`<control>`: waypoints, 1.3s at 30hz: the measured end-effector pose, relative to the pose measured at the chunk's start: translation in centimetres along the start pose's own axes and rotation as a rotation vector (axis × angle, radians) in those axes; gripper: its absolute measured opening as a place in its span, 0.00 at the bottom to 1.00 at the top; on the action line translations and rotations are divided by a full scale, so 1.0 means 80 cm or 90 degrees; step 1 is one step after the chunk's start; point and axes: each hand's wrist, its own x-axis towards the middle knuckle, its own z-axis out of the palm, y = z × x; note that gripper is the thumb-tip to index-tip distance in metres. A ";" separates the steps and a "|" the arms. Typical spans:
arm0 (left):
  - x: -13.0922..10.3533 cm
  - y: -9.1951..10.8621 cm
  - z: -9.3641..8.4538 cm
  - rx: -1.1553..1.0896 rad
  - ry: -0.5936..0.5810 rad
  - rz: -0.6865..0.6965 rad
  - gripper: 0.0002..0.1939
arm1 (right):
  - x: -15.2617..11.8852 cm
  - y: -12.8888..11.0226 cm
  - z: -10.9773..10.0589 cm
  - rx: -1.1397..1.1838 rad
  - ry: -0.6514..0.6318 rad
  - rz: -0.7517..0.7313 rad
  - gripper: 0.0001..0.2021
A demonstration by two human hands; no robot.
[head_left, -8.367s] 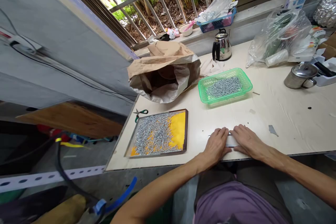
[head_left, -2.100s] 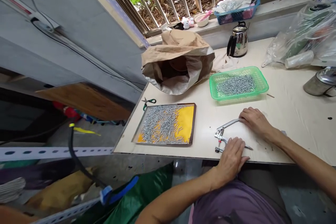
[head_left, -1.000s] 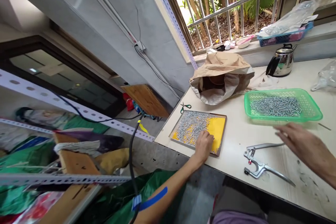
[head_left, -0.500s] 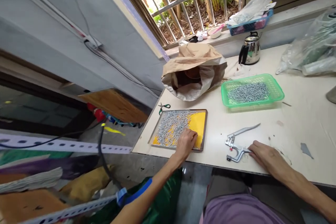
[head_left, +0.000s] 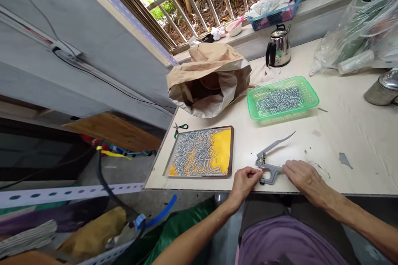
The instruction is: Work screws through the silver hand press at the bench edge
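Note:
My left hand [head_left: 245,182] is closed in a pinch, its fingertips at the jaw of the snap-fastener pliers [head_left: 272,173]; whatever it pinches is too small to make out. My right hand [head_left: 301,176] grips one handle of these grey metal pliers, which lie low on the table near its front edge. Their other handle stands apart, angled away to the upper right, with a spring and a red bit by the jaw. To the left is a shallow tray [head_left: 231,149] with a yellow bottom, strewn with small silvery rod-like metal pieces [head_left: 194,153].
A green plastic basket [head_left: 314,100] holds more of the metal pieces. Behind the tray stands an open brown paper bag [head_left: 214,60]. Scissors [head_left: 180,128] lie by the tray's far left corner. A kettle [head_left: 281,47] and plastic-wrapped items [head_left: 354,37] are farther back.
My left hand has moved right from the tray to the pliers' jaw. My right hand keeps its grip; the pliers have turned slightly. The view has shifted to the right.

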 end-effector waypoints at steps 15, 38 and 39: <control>-0.008 0.032 -0.002 0.160 -0.133 -0.141 0.07 | -0.002 0.009 0.014 0.128 -0.119 0.028 0.10; -0.015 0.016 0.011 0.136 -0.057 -0.146 0.06 | -0.006 0.017 0.011 0.138 -0.141 0.039 0.04; -0.015 0.017 0.011 0.133 -0.058 -0.146 0.07 | -0.005 0.023 0.012 0.131 -0.130 0.048 0.06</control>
